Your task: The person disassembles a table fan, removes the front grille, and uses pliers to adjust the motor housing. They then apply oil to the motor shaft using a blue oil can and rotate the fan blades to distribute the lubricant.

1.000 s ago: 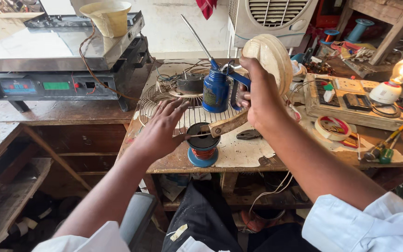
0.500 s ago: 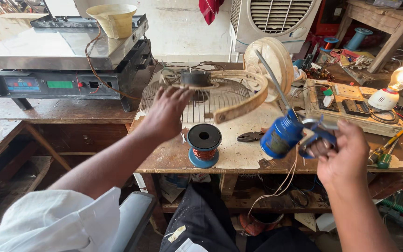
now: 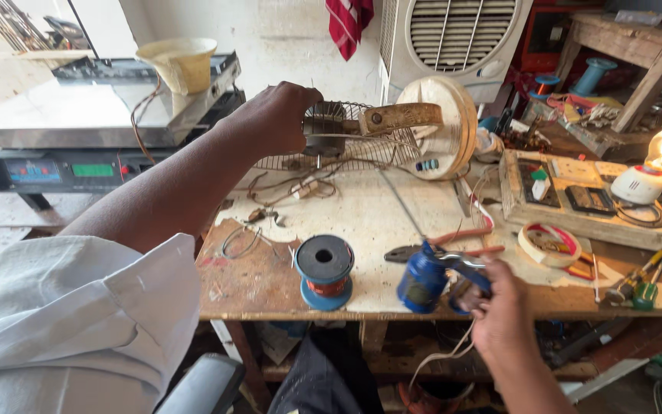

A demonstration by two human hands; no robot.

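A: Blue metal oil can with long thin spout (image 3: 424, 277), standing at the front edge of the worn wooden desk (image 3: 262, 287), just right of the black-and-blue spool of wire (image 3: 325, 270).
B: Held by the right hand (image 3: 499, 314)?
A: Yes, closed around its pump handle, spout pointing up and away. Probably rigid, rather light, maybe slippery from oil; better taken by the handle or round body, never by the thin spout.
B: And the left hand (image 3: 273, 119)?
A: Stretched far forward, grip closed on the hub of the round wire fan guard (image 3: 346, 138), beside the cream plastic fan body (image 3: 442, 126). Guard light but springy, thin wires easy to bend.
B: Around these?
A: Pliers with red handles (image 3: 442, 247) just behind the can, roll of tape (image 3: 549, 244) to the right, lit bulb on a white holder (image 3: 657, 165) further right.
B: Different from half a second earlier?
A: Can lifted in the air then, now low at the desk edge. Left hand in the same place on the guard.
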